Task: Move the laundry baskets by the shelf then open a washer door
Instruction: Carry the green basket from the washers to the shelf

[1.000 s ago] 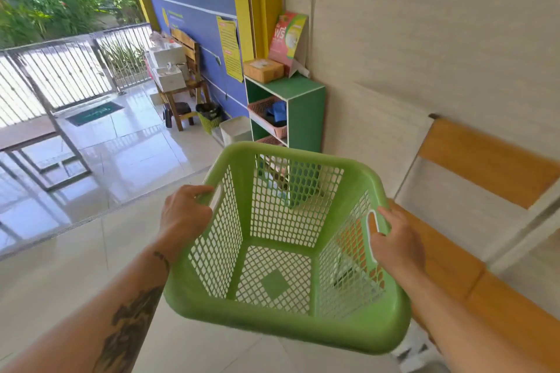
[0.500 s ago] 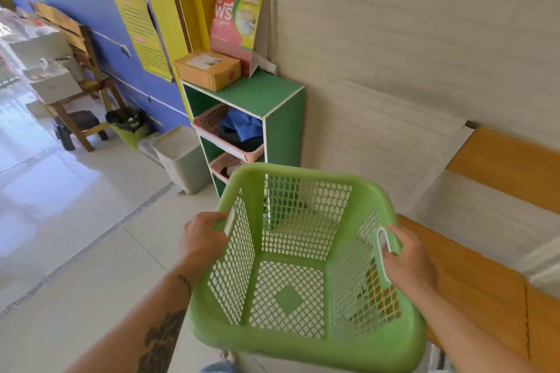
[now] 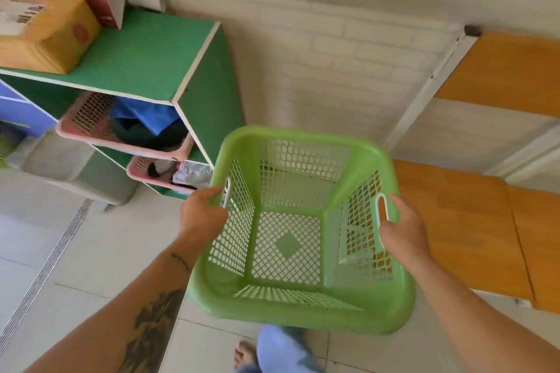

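Note:
I hold an empty green mesh laundry basket in front of me, upright and off the floor. My left hand grips its left handle and my right hand grips its right handle. The basket hangs just right of a green shelf unit, above the floor between the shelf and a wooden bench. Two pink baskets with cloth in them sit inside the shelf's compartments. No washer is in sight.
A wooden bench with a white metal frame stands against the brick wall on the right. A yellow box and a pink carton lie on the shelf top. A grey bin sits left of the shelf. My foot shows below.
I have walked closer to the shelf and bent down: the shelf and wall fill more of the view, and the green basket is lower, beside the shelf's right side. Both hands keep their grip.

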